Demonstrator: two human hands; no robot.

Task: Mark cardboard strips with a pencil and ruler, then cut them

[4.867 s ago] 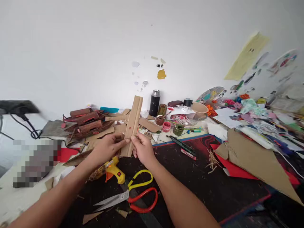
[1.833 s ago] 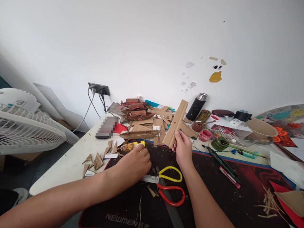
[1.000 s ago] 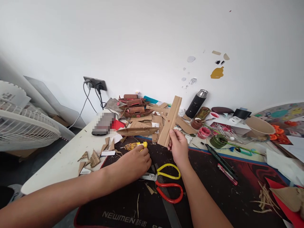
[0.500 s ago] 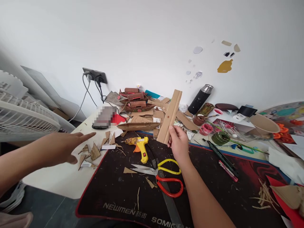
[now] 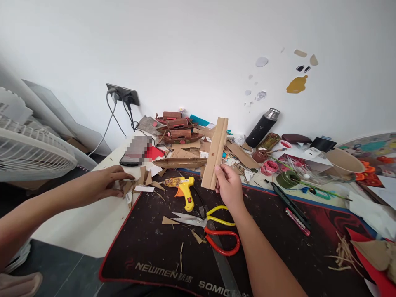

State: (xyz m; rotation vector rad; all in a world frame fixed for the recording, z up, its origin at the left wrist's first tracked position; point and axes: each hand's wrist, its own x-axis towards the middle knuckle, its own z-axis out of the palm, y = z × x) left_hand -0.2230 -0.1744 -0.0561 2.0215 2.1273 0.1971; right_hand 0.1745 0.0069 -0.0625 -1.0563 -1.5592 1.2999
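My right hand (image 5: 228,185) pinches a folded cardboard strip (image 5: 215,154) near its lower end, holding it nearly upright above the desk. At the desk's left side, my left hand (image 5: 107,183) reaches down to the small cardboard scraps (image 5: 128,189), fingers bent and apart, with nothing visibly gripped. A yellow hot glue gun (image 5: 185,193) lies between my hands. Below it are scissors (image 5: 202,222) with one yellow and one red handle, blades apart. Behind the glue gun sits a plain cardboard boat hull (image 5: 181,163).
Several finished brown model boats (image 5: 181,134) stand at the back by the wall. A black thermos (image 5: 262,128) leans there, near open paint jars (image 5: 287,179). A utility knife (image 5: 289,204) lies on the black mat (image 5: 148,247). A fan (image 5: 34,148) stands left.
My left hand has moved down to the scraps, and its fingers have bent inward. The cardboard strip in my right hand has shifted slightly left and stands more upright.
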